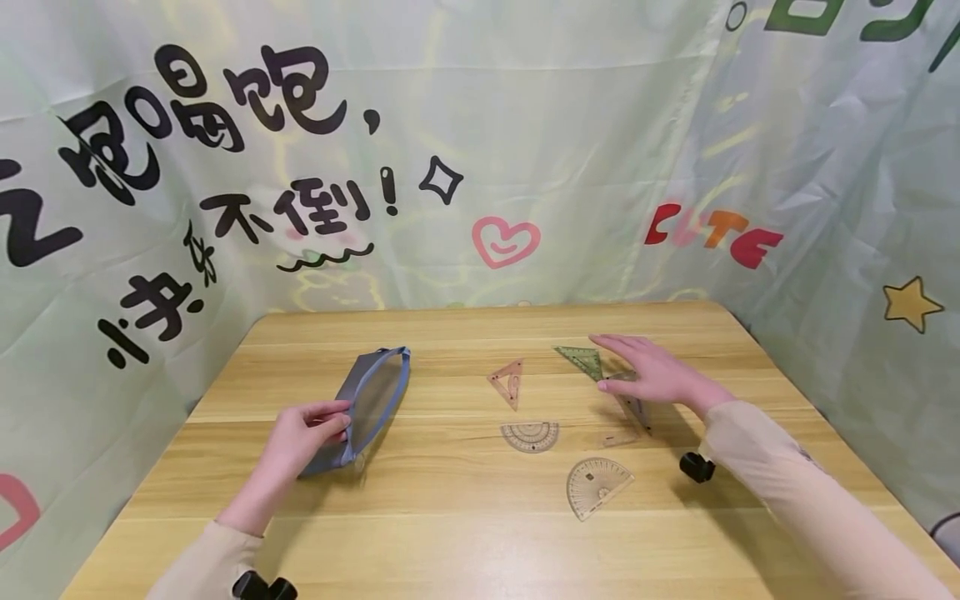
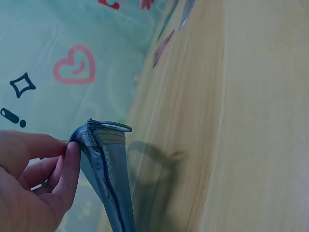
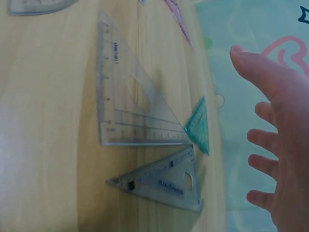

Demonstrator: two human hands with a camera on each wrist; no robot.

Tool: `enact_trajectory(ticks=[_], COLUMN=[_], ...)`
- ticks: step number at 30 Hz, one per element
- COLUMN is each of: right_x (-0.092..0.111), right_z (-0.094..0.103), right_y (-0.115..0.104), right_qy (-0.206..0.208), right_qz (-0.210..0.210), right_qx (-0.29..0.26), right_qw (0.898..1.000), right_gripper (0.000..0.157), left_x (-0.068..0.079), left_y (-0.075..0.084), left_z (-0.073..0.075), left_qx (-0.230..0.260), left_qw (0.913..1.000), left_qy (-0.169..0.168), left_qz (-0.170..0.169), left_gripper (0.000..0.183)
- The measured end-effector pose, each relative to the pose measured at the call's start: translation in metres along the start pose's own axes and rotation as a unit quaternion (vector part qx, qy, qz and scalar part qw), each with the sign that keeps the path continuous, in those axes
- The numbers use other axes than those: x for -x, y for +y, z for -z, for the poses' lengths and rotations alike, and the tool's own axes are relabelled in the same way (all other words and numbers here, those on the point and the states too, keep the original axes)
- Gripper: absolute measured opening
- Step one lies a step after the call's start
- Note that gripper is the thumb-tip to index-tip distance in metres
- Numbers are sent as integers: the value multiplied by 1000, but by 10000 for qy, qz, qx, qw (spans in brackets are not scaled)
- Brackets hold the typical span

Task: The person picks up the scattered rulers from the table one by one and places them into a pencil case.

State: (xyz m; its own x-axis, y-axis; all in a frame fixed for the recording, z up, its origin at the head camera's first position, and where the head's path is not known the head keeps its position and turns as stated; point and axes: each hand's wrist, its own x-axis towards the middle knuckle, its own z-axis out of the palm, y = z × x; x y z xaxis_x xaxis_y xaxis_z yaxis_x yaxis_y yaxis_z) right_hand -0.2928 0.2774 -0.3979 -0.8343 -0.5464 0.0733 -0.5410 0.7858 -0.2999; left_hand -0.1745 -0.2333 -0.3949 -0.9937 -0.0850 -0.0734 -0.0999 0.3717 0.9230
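Note:
At the left of the head view my left hand point(image 1: 298, 435) pinches the rim of a blue zip pouch point(image 1: 378, 396), whose mouth gapes. The left wrist view shows thumb and finger on the corner by the zipper point(image 2: 108, 179). Over the set squares at the right, my right hand point(image 1: 656, 372) hovers with spread fingers and holds nothing. Below it lie a green set square point(image 1: 582, 359), a grey set square point(image 3: 166, 181) and a large clear set square point(image 3: 120, 130), partly hidden by the hand in the head view.
A pink set square point(image 1: 512, 383) lies between the pouch and my right hand. Nearer me are a small protractor point(image 1: 530, 436) and a larger protractor point(image 1: 594, 483). Printed cloth point(image 1: 585, 167) hangs around the wooden table point(image 1: 450, 533) at the back and sides.

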Motion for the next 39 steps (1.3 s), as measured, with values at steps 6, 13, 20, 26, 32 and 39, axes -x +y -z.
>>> enact_trajectory(ticks=[6,13,20,26,32,39], right_x=[-15,-32,-38,-43,-45,-41], right_z=[-4,-8,-12,-18,-22,-23], right_y=[8,22,28,31,33,32], right_qy=[-67,-125,-269,-377,-407,-465], right_qz=[-11,-142,-422,-604,-551,-524], right_qx=[-171,-434,-858,-1234,-1282,-1030], right_qw=[9998,9989,9951,9898,9894,9922], right_gripper=[83,89,92,93,95,88], left_x=[-2,-2,-2,2,4,7], left_y=[-1,-3,-2,2,3,3], left_z=[2,4,6,6,8,8], left_qx=[31,103,148,361,462,484], left_qw=[10000,9999,9998,9993,9988,9984], left_qy=[-4,-1,6,22,18,-29], left_qz=[59,106,91,115,143,280], left_gripper=[40,41,40,41,41,43])
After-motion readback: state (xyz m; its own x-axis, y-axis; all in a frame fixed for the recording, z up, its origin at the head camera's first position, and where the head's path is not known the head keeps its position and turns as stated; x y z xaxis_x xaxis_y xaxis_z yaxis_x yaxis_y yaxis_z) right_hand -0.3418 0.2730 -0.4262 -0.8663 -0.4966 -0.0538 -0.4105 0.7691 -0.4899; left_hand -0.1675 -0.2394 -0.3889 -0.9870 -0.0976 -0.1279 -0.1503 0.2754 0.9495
